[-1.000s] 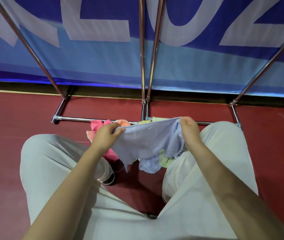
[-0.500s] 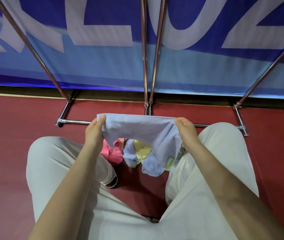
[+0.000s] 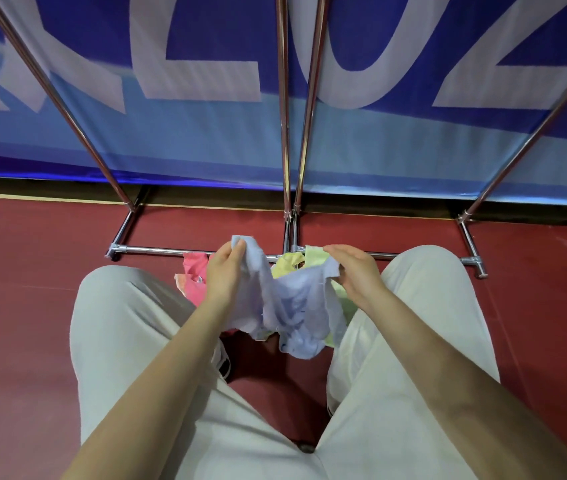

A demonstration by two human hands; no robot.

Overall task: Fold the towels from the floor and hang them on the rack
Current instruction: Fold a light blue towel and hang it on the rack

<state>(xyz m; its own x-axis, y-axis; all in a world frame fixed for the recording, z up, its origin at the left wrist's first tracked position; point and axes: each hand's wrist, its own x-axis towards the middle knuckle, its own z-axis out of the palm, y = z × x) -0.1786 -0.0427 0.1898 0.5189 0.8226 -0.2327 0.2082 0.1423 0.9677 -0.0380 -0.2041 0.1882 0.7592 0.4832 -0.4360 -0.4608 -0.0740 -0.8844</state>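
A light blue towel [image 3: 292,306] hangs slack between my two hands, above my knees. My left hand [image 3: 224,271] pinches its upper left corner. My right hand [image 3: 354,271] holds its right edge, with the fingers only loosely curled. Under the towel lies a small heap of other towels on the red floor: a pink towel [image 3: 193,271] at the left and a yellow-green towel [image 3: 295,259] at the back. The chrome rack [image 3: 285,133] stands right behind the heap, and its low front bar [image 3: 157,250] runs along the floor.
My bent legs in pale trousers [image 3: 119,323] flank the heap on both sides. A blue banner [image 3: 205,133] with large white letters hangs behind the rack. Slanted rack tubes [image 3: 53,88] rise at the left and right. Red floor [image 3: 15,306] spreads to both sides.
The blue towel was stretched flat between my hands. My hands have come closer together, and the towel now sags in the middle in loose folds.
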